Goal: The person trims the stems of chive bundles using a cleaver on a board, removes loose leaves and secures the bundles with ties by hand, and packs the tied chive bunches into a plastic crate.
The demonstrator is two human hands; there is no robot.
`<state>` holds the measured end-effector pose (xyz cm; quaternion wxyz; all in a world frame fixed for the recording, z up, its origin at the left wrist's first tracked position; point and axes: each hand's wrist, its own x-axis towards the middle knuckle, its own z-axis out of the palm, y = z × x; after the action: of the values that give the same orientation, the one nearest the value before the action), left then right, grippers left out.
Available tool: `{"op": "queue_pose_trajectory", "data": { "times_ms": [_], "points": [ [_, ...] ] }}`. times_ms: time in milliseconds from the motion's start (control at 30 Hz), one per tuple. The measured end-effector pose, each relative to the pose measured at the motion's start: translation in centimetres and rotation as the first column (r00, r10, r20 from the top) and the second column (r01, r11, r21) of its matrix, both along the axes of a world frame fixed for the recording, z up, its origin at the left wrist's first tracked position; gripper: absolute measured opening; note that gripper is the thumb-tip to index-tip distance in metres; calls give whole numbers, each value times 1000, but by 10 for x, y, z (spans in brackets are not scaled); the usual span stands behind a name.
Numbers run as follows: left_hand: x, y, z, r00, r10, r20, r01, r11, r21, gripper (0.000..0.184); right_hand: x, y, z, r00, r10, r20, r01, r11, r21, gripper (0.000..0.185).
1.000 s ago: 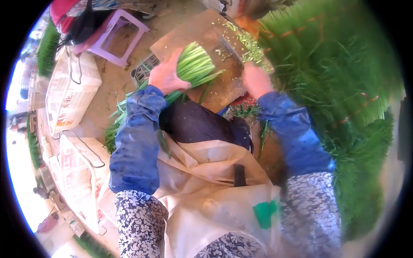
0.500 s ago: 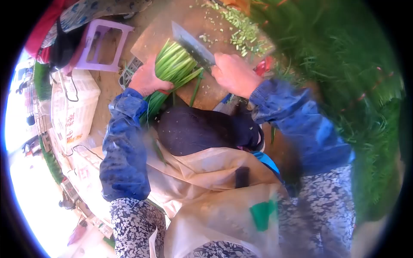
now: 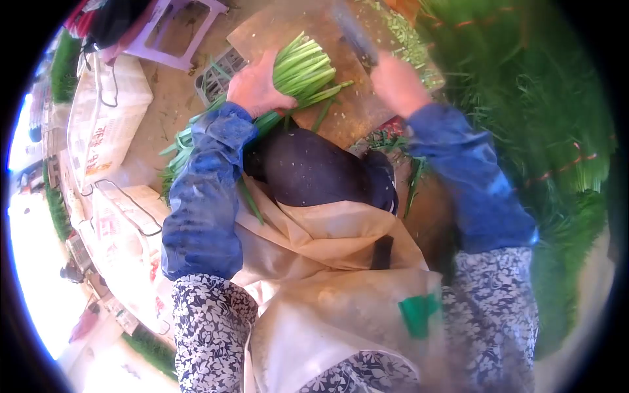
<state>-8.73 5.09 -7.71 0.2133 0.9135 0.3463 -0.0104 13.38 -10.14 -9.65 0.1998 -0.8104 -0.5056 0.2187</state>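
My left hand [image 3: 257, 85] is wrapped around a bunch of long green stalks [image 3: 303, 69]. Their pale ends point up and right over a brown board [image 3: 357, 111], while the dark green leaves [image 3: 182, 149] trail back under my left forearm. In my right hand [image 3: 398, 85] is a cleaver [image 3: 354, 31] with a wide metal blade, gripped by its handle. The blade is slightly blurred and stands apart from the stalks, to their upper right. Small chopped stem pieces [image 3: 401, 33] lie on the board's far right side.
Large heaps of green leafy stalks [image 3: 524, 111], some bound with reddish ties, fill the right side. A purple plastic stool [image 3: 190, 39] and a grey plastic crate [image 3: 226, 69] stand at upper left. White printed bags [image 3: 111, 118] line the left. My dark-clad knee [image 3: 314, 167] is below the board.
My right hand has drawn the cleaver away from the stalk ends, up and to the right. My left hand keeps its hold on the bunch. The whole view has shifted somewhat.
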Motion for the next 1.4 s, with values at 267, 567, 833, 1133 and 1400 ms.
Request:
{"op": "queue_pose_trajectory", "data": {
  "times_ms": [267,567,833,1133,1400],
  "points": [
    [-1,-6,-9,998,-41,47,32,985,167,92,-31,-33,3,975,23,-221,-5,997,83,26],
    [-15,-10,4,978,-15,208,2,998,61,97,-29,9,-2,978,79,192,-88,995,39,18],
    [-89,-14,80,791,163,589,-196,981,-8,107,-32,-20,-82,931,85,355,-112,992,58,51],
    [-208,-32,97,893,17,451,-310,748,586,88,-142,56,56,861,507,21,-349,562,750,97],
    [-397,-173,37,899,429,-90,-269,702,659,85,-304,19,-52,438,849,297,-758,171,630,75]
  ]
}}
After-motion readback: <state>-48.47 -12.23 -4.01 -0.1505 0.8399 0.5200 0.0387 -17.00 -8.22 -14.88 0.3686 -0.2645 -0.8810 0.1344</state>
